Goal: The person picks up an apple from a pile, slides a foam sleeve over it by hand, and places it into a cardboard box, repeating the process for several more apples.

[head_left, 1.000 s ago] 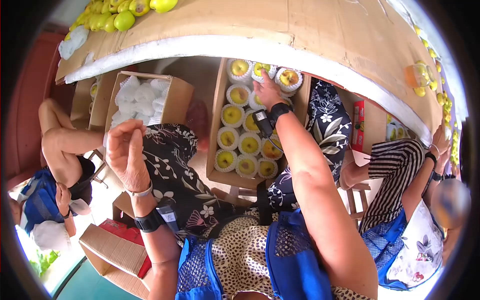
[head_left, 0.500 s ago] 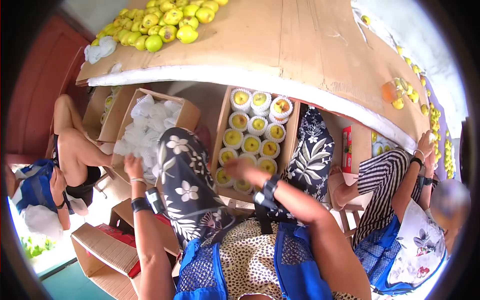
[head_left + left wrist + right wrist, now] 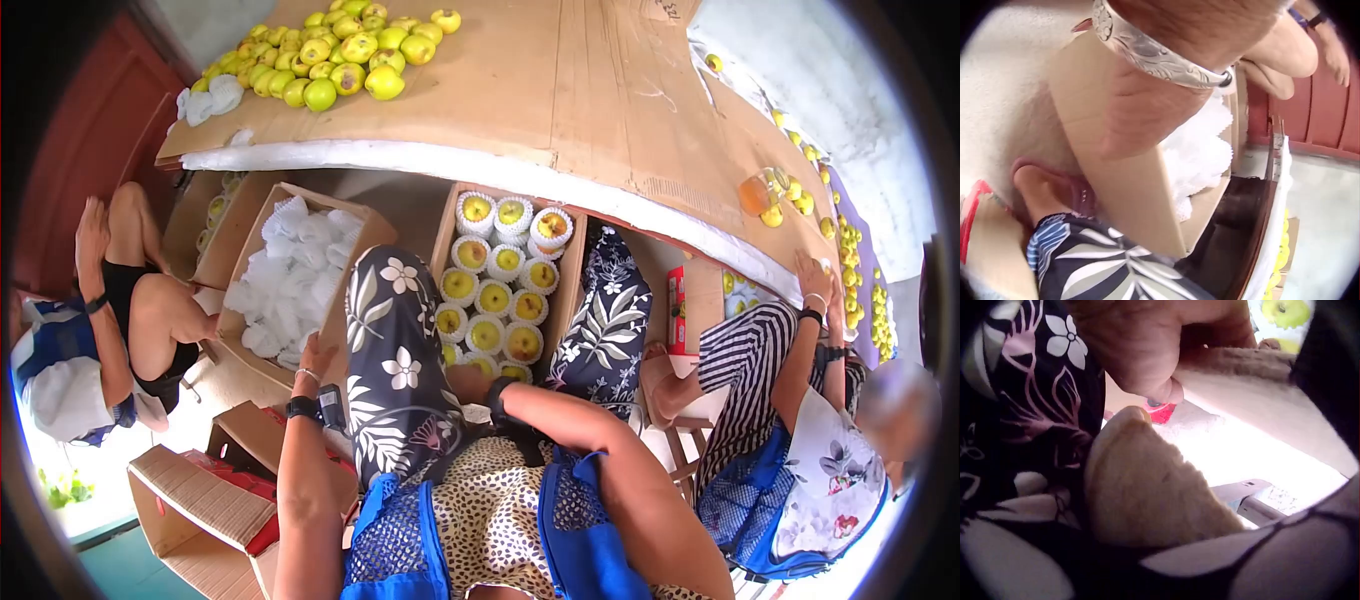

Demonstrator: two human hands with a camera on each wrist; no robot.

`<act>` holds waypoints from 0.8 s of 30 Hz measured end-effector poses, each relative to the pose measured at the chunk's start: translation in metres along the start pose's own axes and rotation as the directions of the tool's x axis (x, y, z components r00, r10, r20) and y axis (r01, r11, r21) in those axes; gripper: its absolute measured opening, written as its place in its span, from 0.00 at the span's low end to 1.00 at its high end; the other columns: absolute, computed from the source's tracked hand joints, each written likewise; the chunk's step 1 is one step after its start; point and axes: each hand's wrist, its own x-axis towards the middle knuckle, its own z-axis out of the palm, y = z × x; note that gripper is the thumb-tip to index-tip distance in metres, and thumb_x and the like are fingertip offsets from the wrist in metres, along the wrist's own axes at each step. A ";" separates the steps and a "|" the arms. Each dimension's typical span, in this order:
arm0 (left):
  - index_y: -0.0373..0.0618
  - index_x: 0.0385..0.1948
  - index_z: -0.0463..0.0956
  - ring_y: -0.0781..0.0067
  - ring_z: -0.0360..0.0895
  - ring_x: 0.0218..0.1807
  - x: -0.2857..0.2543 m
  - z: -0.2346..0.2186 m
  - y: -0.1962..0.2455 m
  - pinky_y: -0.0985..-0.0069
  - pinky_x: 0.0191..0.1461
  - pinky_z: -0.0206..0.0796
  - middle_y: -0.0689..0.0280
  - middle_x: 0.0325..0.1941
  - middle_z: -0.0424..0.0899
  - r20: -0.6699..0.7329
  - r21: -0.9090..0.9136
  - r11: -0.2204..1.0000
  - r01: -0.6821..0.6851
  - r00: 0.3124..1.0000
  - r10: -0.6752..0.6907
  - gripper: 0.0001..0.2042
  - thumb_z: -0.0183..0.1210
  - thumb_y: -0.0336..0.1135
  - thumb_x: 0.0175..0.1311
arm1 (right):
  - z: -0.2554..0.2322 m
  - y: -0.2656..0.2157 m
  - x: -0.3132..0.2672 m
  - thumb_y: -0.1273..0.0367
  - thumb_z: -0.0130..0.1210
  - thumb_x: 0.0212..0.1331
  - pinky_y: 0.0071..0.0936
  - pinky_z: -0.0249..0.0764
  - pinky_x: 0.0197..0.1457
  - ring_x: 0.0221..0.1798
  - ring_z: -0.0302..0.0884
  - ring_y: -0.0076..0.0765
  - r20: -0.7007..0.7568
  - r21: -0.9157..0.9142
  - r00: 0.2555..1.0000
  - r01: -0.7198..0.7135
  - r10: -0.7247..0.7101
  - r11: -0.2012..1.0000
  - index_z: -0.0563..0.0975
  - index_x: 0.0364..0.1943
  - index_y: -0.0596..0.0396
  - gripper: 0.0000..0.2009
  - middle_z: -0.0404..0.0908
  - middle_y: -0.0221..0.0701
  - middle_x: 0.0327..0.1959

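Note:
My left hand (image 3: 317, 356) is at the near rim of a cardboard box (image 3: 255, 365) filled with white foam nets (image 3: 290, 275). In the left wrist view the hand (image 3: 1154, 109) lies against that box's side (image 3: 1138, 194), its fingertips hidden. A second box (image 3: 568, 285) holds rows of yellow-green apples (image 3: 493, 297) in foam nets. At its near end my right hand (image 3: 468, 382) sits low between the knees. The right wrist view shows the right hand (image 3: 1154, 347) gripping the cardboard edge (image 3: 1241, 365), fingers over the top and thumb on the outer side.
A cardboard-covered table (image 3: 560, 100) overhangs the boxes, with a heap of loose apples (image 3: 350, 60) and a jar (image 3: 757, 194). Open boxes (image 3: 200, 500) stand at lower left. One person (image 3: 70, 370) sits at left, another (image 3: 820, 470) at right.
My right hand has come back from the apples at the far end to the box's near edge. The left hand has lowered to the foam-net box's rim. The view has shifted.

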 end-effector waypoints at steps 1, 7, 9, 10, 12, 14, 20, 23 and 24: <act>0.41 0.54 0.61 0.53 0.72 0.52 -0.010 -0.002 0.020 0.68 0.52 0.64 0.49 0.47 0.74 0.003 0.062 0.998 0.010 1.000 -0.010 0.34 0.63 0.42 0.43 | -0.028 -0.013 -0.008 0.64 0.52 0.49 0.38 0.71 0.39 0.37 0.77 0.48 0.023 -0.010 0.999 -0.025 0.025 1.000 0.77 0.30 0.60 0.12 0.78 0.46 0.31; 0.45 0.56 0.58 0.49 0.68 0.54 0.011 0.013 -0.025 0.63 0.56 0.61 0.49 0.53 0.70 -0.024 0.133 0.987 0.087 0.996 -0.085 0.32 0.59 0.41 0.46 | -0.118 0.039 -0.016 0.64 0.52 0.52 0.38 0.67 0.49 0.45 0.73 0.50 -0.628 0.610 0.558 -0.081 0.543 0.789 0.68 0.49 0.63 0.22 0.74 0.50 0.42; 0.47 0.56 0.59 0.48 0.69 0.53 0.011 0.014 -0.028 0.62 0.55 0.62 0.50 0.53 0.70 -0.018 0.116 0.988 0.102 0.995 -0.100 0.31 0.59 0.42 0.47 | -0.145 0.059 -0.011 0.63 0.50 0.53 0.36 0.60 0.58 0.56 0.65 0.49 -0.665 0.619 0.456 -0.106 0.592 0.778 0.60 0.56 0.64 0.27 0.67 0.50 0.53; 0.49 0.56 0.59 0.47 0.69 0.53 0.004 0.008 -0.011 0.62 0.55 0.62 0.51 0.52 0.70 -0.020 0.197 0.977 0.085 0.996 -0.082 0.31 0.59 0.43 0.47 | -0.150 0.074 -0.001 0.63 0.50 0.54 0.35 0.56 0.62 0.60 0.59 0.49 -0.677 0.644 0.426 -0.052 0.600 0.763 0.57 0.59 0.64 0.30 0.62 0.50 0.57; 0.50 0.56 0.59 0.47 0.69 0.52 -0.016 0.005 0.024 0.61 0.54 0.62 0.51 0.52 0.71 -0.078 0.293 0.944 0.151 0.988 -0.134 0.31 0.59 0.45 0.47 | -0.163 0.084 0.013 0.64 0.50 0.54 0.33 0.47 0.68 0.67 0.49 0.48 -0.666 0.678 0.403 -0.024 0.627 0.735 0.50 0.62 0.64 0.34 0.52 0.49 0.64; 0.53 0.55 0.59 0.46 0.70 0.52 -0.014 0.006 0.017 0.60 0.53 0.62 0.52 0.51 0.71 -0.089 0.227 0.951 0.209 0.977 -0.194 0.32 0.59 0.48 0.47 | -0.179 0.081 0.016 0.64 0.49 0.54 0.31 0.38 0.71 0.70 0.38 0.46 -0.625 0.699 0.409 -0.086 0.665 0.710 0.44 0.64 0.64 0.37 0.43 0.47 0.67; 0.53 0.53 0.61 0.46 0.71 0.49 -0.011 0.011 -0.006 0.58 0.50 0.62 0.53 0.49 0.72 -0.138 0.202 0.954 0.221 0.971 -0.195 0.29 0.58 0.48 0.47 | -0.175 0.111 0.039 0.64 0.48 0.53 0.32 0.37 0.71 0.70 0.36 0.50 -0.615 0.703 0.369 -0.145 0.697 0.697 0.42 0.63 0.65 0.38 0.41 0.50 0.67; 0.53 0.52 0.62 0.46 0.71 0.48 -0.008 0.009 -0.010 0.57 0.49 0.63 0.53 0.48 0.73 -0.169 0.253 0.947 0.197 0.973 -0.157 0.25 0.55 0.45 0.49 | -0.176 0.112 0.044 0.64 0.49 0.51 0.34 0.37 0.71 0.69 0.37 0.52 -0.625 0.688 0.364 -0.162 0.691 0.708 0.41 0.63 0.67 0.39 0.42 0.52 0.66; 0.53 0.51 0.62 0.46 0.71 0.48 -0.011 0.009 -0.008 0.57 0.49 0.63 0.53 0.48 0.74 -0.182 0.301 0.937 0.176 0.975 -0.124 0.24 0.54 0.44 0.50 | -0.175 0.114 0.046 0.64 0.49 0.51 0.34 0.38 0.71 0.69 0.37 0.52 -0.630 0.680 0.364 -0.169 0.686 0.714 0.41 0.63 0.68 0.39 0.42 0.52 0.66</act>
